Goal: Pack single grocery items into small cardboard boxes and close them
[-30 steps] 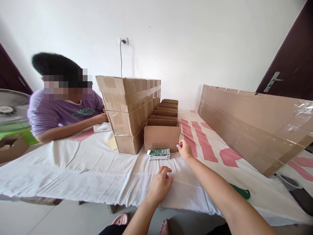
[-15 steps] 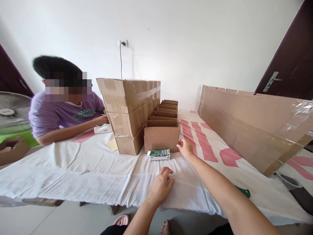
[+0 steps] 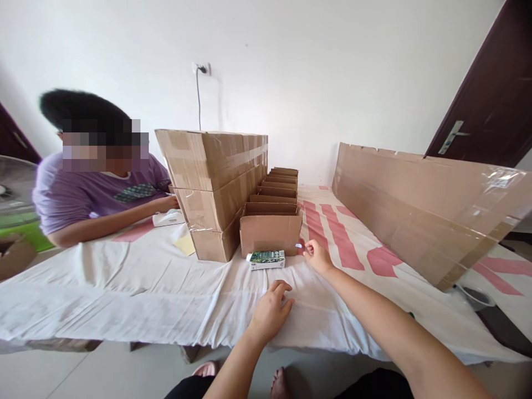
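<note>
My right hand (image 3: 316, 254) reaches out to the lower right corner of the nearest open cardboard box (image 3: 270, 233), fingertips touching it, fingers loosely curled with nothing in them. A small green and white packet (image 3: 267, 259) lies flat on the white cloth just in front of that box, to the left of my right hand. My left hand (image 3: 271, 308) rests on the cloth near the table's front edge, fingers curled under, holding nothing I can see.
Several open cardboard boxes stand in a row behind the nearest one, beside three stacked sealed cartons (image 3: 214, 183). A long flat taped carton (image 3: 424, 202) lies at the right. A person in a purple shirt (image 3: 89, 191) sits at the left, a hand by a white object (image 3: 168, 218).
My right hand has slid slightly down the box's corner toward the cloth. The view has shifted a little to the right. My left hand stays put.
</note>
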Tool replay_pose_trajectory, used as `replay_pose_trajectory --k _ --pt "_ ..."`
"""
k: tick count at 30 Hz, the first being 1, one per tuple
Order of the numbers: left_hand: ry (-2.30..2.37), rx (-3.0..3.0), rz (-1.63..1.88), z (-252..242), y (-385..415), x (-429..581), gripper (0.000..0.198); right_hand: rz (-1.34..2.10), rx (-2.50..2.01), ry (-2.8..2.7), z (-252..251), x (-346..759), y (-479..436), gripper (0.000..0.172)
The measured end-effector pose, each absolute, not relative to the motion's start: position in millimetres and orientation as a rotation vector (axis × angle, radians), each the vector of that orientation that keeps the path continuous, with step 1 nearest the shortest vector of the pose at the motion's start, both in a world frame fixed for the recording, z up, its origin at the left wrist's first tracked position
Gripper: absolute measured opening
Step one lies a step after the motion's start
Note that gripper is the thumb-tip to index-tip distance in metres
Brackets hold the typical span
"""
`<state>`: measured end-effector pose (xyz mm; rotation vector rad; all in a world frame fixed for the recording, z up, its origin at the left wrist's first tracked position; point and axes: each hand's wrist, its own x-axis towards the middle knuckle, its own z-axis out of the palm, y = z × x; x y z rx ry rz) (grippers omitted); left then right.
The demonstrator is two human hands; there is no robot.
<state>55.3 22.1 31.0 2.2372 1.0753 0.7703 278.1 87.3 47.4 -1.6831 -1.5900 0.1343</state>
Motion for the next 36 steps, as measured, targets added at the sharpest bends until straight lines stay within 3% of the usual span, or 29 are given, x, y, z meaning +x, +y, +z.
replay_pose_trajectory --k 7,19,30,36 --pt "1.06 2.284 0.737 28.7 26.4 56.1 0.022 0.261 -1.682 -1.85 71.7 317.4 -3.7 0.01" --pt "0.969 2.538 0.719 14.9 27.0 73.1 0.017 0.369 -1.909 -2.001 60.1 380.3 -151.2 0.029" --pt "0.925 2.649 0.743 4.7 30.9 72.0 0.019 0.308 -2.012 -1.979 44.4 389.8 -201.2 0.047" --pt "0.907 2.672 0.757 2.6 31.9 71.0 0.019 0.154 -1.893 -1.864 35.6 389.0 -200.1 0.018"
